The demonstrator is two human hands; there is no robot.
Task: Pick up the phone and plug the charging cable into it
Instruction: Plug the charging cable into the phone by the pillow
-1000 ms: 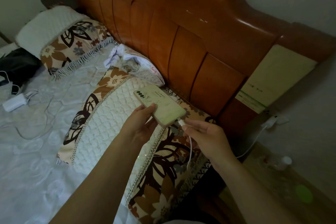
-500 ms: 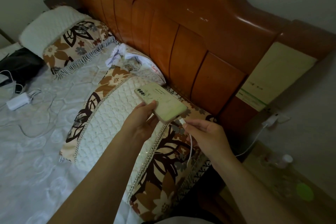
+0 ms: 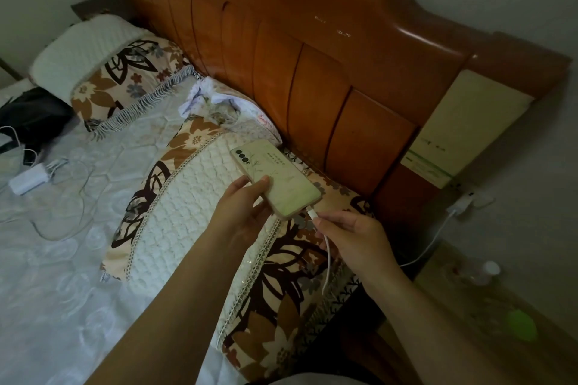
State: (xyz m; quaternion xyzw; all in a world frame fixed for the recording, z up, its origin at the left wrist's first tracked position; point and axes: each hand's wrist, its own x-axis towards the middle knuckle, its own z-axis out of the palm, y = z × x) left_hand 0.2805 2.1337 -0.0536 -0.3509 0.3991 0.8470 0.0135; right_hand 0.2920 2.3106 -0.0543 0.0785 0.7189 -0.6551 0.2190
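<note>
Over two pillows [image 3: 175, 212]: one phone [image 3: 276, 176] in left-hand fingers [image 3: 258, 183], one cable plug [image 3: 312, 213], seemingly seated, between right-hand fingers [image 3: 331, 222].

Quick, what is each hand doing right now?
Left hand: closed around the phone, holding it back side up.
Right hand: pinching the white cable just behind its plug, at the phone's bottom edge.

Phone [image 3: 276, 178] above near pillow [image 3: 200, 228], headboard [image 3: 312, 72] behind, charger [image 3: 26, 180] far left
</note>
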